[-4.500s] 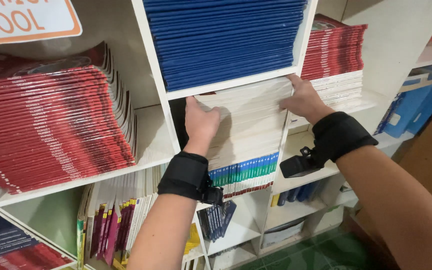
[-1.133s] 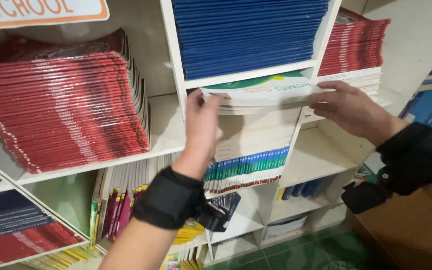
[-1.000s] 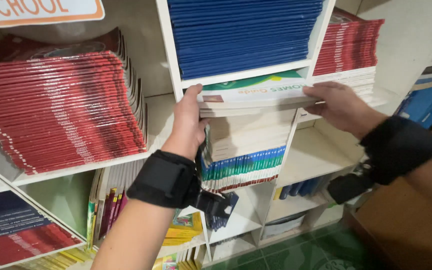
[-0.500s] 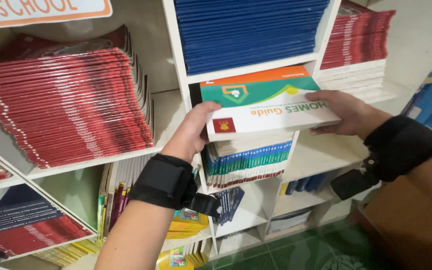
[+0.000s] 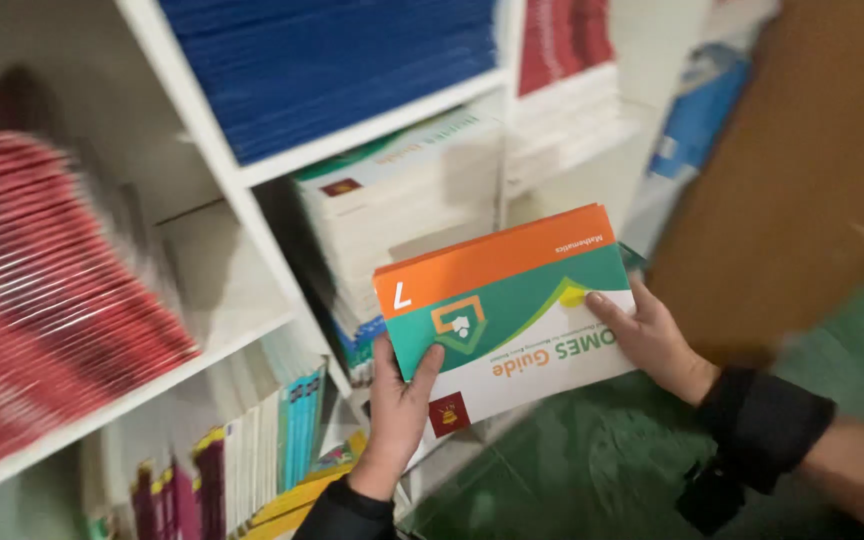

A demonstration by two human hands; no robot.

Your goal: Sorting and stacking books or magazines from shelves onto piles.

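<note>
Both my hands hold a thin stack of books point(image 5: 507, 300) with an orange, green and white cover, clear of the shelf and tilted. My left hand point(image 5: 399, 400) grips its lower left corner, thumb on the cover. My right hand point(image 5: 649, 338) grips its right edge, thumb on top. Behind the books, in the middle compartment, lies the pile of the same white-edged books point(image 5: 402, 215) on the white shelf unit point(image 5: 252, 215).
Blue books point(image 5: 332, 70) fill the compartment above. Red books point(image 5: 42, 300) lie stacked at the left, more red ones point(image 5: 564, 40) at the upper right. Upright books point(image 5: 252, 440) stand on the lower shelf. A brown panel point(image 5: 802, 170) stands at the right over a green floor point(image 5: 572, 460).
My hands drew the books out of the middle compartment and lowered them toward me. The camera view has tipped downward and to the right.
</note>
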